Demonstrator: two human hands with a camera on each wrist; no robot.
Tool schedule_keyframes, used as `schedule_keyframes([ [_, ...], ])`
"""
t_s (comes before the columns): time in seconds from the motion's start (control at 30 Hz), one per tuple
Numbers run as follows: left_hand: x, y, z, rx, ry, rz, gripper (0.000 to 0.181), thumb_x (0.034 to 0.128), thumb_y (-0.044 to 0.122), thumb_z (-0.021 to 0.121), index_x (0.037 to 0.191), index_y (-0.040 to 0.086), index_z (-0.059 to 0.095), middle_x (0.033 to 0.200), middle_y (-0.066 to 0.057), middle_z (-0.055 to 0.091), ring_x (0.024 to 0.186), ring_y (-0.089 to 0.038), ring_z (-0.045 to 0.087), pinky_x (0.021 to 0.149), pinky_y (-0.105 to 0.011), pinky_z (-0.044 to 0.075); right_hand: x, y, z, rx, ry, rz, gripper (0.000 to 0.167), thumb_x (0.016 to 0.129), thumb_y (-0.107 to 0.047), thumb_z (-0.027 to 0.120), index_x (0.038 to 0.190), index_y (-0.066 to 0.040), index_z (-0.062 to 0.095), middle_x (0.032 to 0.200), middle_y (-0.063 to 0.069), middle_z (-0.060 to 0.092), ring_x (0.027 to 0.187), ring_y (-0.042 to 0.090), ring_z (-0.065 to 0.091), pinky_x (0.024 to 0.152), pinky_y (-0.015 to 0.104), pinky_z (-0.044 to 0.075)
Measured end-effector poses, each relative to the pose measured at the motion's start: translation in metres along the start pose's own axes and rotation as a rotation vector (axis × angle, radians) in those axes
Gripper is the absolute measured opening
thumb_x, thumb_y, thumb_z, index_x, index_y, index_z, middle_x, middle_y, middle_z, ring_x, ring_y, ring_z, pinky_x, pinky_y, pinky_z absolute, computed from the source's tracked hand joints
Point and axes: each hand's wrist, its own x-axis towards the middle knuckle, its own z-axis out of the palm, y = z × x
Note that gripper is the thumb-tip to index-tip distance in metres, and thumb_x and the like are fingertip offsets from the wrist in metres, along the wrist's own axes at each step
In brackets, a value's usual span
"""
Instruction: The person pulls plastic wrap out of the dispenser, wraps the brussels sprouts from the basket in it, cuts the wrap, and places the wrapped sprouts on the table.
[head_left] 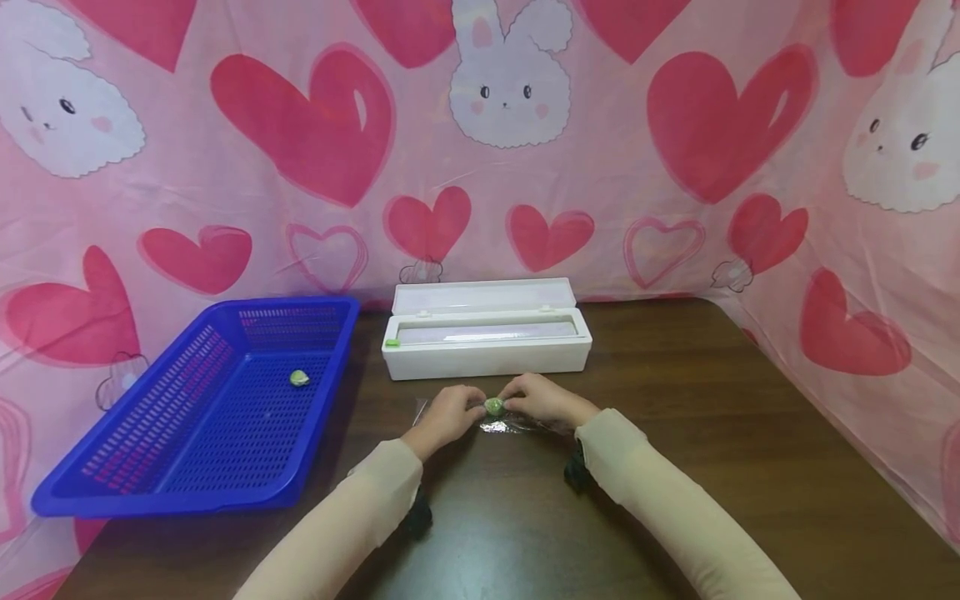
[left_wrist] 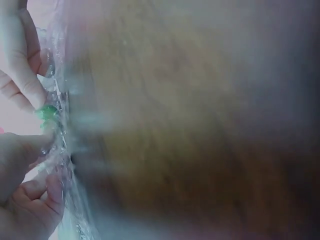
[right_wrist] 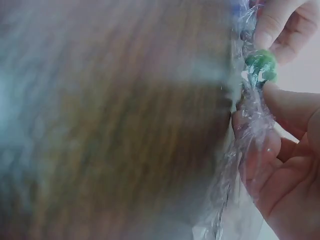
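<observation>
Pinches clear film [head_left: 501, 427] in left grip [head_left: 450, 414] and right grip [head_left: 547, 399], with green piece [head_left: 493, 407] between, about equally near both, and film's long axis from grip to grip.

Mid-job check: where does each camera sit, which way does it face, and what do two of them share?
Head: on the head, facing forward and down at the table; left hand, right hand and sleeves show.
Left wrist: on that wrist, facing its hand's work; both hands at the picture's left edge, blurred table beside them.
Right wrist: on that wrist, facing its hand's work; both hands at the right edge.
Shared: both wrist views show the green item and clear film.
</observation>
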Motion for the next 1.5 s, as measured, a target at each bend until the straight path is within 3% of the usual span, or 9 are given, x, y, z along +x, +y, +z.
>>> schedule_keyframes([
  [0.2, -0.003, 0.000, 0.000, -0.016, -0.007, -0.007, 0.014, 0.0881, 0.016, 0.063, 0.099, 0.009, 0.069, 0.095, -0.001, 0.065, 0.087, -0.015, 0.058, 0.076, -0.034, 0.046, -0.002, 0.001, -0.002, 0.066, -0.022, 0.007, 0.017, 0.092, -0.009, 0.056, 0.102, -0.004, 0.069, 0.090, -0.001, 0.065, 0.079, 0.012, 0.056, 0.073, 0.032, 0.046],
  [0.43, -0.007, -0.002, -0.001, -0.017, -0.003, 0.064, 0.017, 0.0913, 0.018, 0.058, 0.101, 0.008, 0.068, 0.096, -0.002, 0.066, 0.089, -0.015, 0.060, 0.078, -0.034, 0.047, -0.006, 0.002, -0.005, 0.045, -0.041, -0.043, 0.019, 0.093, -0.011, 0.054, 0.105, -0.003, 0.068, 0.086, -0.003, 0.064, 0.072, 0.010, 0.055, 0.068, 0.028, 0.046],
  [0.63, -0.010, -0.002, -0.002, -0.012, -0.009, 0.107, 0.019, 0.0933, 0.017, 0.055, 0.098, 0.006, 0.069, 0.092, -0.002, 0.067, 0.085, -0.015, 0.060, 0.075, -0.033, 0.047, -0.009, 0.000, -0.006, 0.162, -0.096, -0.036, 0.023, 0.094, -0.009, 0.047, 0.102, -0.002, 0.067, 0.070, 0.001, 0.059, 0.059, 0.011, 0.050, 0.056, 0.027, 0.043],
  [0.8, -0.013, 0.001, -0.004, -0.028, -0.017, 0.093, 0.019, 0.0937, 0.016, 0.054, 0.097, 0.005, 0.069, 0.090, -0.002, 0.066, 0.082, -0.013, 0.059, 0.072, -0.032, 0.047, -0.011, 0.004, -0.006, 0.251, -0.141, -0.034, 0.023, 0.092, -0.024, 0.056, 0.101, -0.006, 0.069, 0.066, 0.001, 0.056, 0.054, 0.010, 0.046, 0.050, 0.025, 0.039],
  [1.0, -0.016, 0.003, -0.005, -0.025, -0.033, 0.105, 0.019, 0.0946, 0.016, 0.052, 0.096, 0.005, 0.069, 0.087, -0.002, 0.066, 0.079, -0.014, 0.059, 0.070, -0.032, 0.047, -0.011, 0.004, -0.004, 0.220, -0.168, -0.068, 0.018, 0.087, -0.020, 0.064, 0.097, -0.007, 0.070, 0.075, 0.000, 0.061, 0.062, 0.011, 0.050, 0.057, 0.026, 0.043],
  [1.3, -0.016, 0.002, -0.005, -0.042, -0.093, 0.099, 0.024, 0.0959, 0.021, 0.050, 0.095, 0.006, 0.068, 0.078, 0.003, 0.060, 0.071, -0.011, 0.053, 0.067, -0.031, 0.045, -0.011, 0.000, -0.005, 0.117, -0.180, -0.124, 0.012, 0.090, -0.014, 0.060, 0.089, -0.006, 0.069, 0.068, -0.003, 0.059, 0.060, 0.007, 0.050, 0.057, 0.025, 0.045],
  [1.5, -0.017, 0.000, -0.008, -0.101, -0.158, 0.104, 0.032, 0.0881, 0.034, 0.061, 0.101, 0.005, 0.068, 0.084, 0.004, 0.063, 0.069, -0.007, 0.051, 0.064, -0.027, 0.045, -0.012, -0.001, -0.004, 0.084, -0.185, -0.132, 0.015, 0.091, -0.013, 0.057, 0.085, -0.007, 0.069, 0.067, -0.005, 0.059, 0.062, 0.007, 0.052, 0.060, 0.025, 0.046],
])
